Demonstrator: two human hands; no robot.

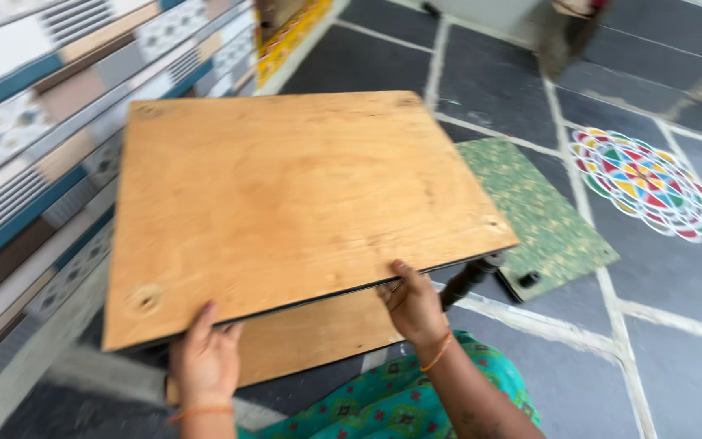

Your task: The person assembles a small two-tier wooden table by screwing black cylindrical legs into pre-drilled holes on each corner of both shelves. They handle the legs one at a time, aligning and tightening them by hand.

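Two hands are lifting a flat rectangular plywood board beside a patterned tile wall.

The left hand and right hand are each clamping its near edge, apart; its long axis is running left to right, far edge tilting upward. Judging by this, steadying comes next above a second wooden panel and green patterned board.

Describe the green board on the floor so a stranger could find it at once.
Start from the big plywood board that both hands hold up. Just right of it, flat on the dark stone floor, lies the green board. Unlike the plain plywood, it is green with a fine pale pattern.
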